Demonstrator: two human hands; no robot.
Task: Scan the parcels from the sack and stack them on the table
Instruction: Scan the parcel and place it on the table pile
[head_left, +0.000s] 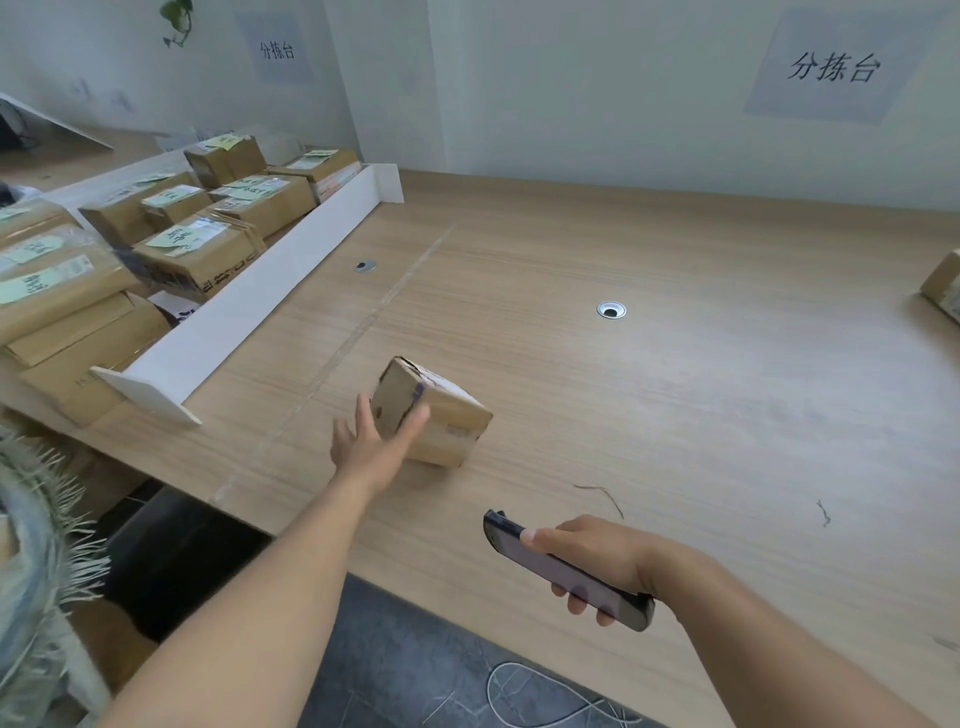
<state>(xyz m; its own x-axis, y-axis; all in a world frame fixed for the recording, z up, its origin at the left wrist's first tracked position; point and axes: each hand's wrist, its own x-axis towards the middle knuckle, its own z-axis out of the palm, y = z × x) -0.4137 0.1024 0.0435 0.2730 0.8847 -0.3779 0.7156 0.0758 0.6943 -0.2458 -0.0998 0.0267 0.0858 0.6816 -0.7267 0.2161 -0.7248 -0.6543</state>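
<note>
Head view: our left hand presses straight, wide-spread fingers against the left end of the parcel. It sits on the counter, long axis running rightward. Our right hand curls around a phone.

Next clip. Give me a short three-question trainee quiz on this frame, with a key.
1. True or false: the right hand holds a dark phone.
2. The small parcel touched by the left hand rests: A on the bare table; B on another parcel; C on the floor.
3. Fill in: the stacked parcels lie to the ___ of the white divider.
Key: 1 true; 2 A; 3 left.
</note>
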